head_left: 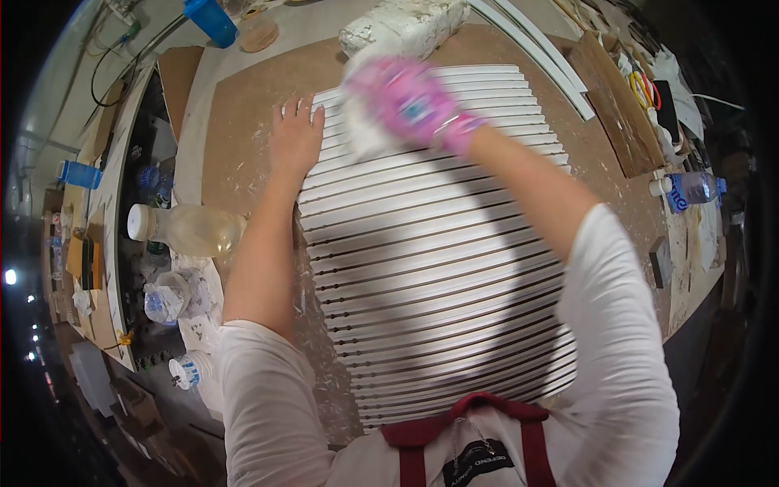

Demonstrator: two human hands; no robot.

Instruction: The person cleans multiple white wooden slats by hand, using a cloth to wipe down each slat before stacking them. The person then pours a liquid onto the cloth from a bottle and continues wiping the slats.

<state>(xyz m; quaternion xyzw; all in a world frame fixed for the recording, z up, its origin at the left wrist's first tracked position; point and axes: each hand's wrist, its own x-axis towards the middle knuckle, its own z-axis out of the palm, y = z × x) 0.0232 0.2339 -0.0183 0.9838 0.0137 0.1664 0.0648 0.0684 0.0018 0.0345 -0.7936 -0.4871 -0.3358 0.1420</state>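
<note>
Two hands at work: the left hand (295, 138) lies flat, fingers spread, on the left edge of the white slatted panel (438, 268); the right hand (410, 101), in a pink glove, presses a white cloth (365, 130) onto the upper slats
Left grip: open palm, holding nothing, only bracing the panel
Right grip: blurred by motion; it looks closed around the cloth, though the fingers cannot be told apart
Panel position: flat on the brown bench (243, 114), running from just below the chest up to the white wrapped bundle (402, 28) at the far end
Doing it well, as I judge: run the cloth along each slat, not across, keep the bracing hand pressing down so the panel does not slide, and work slat by slat toward the body
Nearby: a clear plastic bottle (191, 229) on its side to the left, a blue cup (211, 20) at the far left corner, a small water bottle (690, 188) at the right edge
Hard to make out: whether the cloth is wet or dry; the lowest slats are cut off by the apron and shirt; the clutter at both rims is bent and too small to name
</note>
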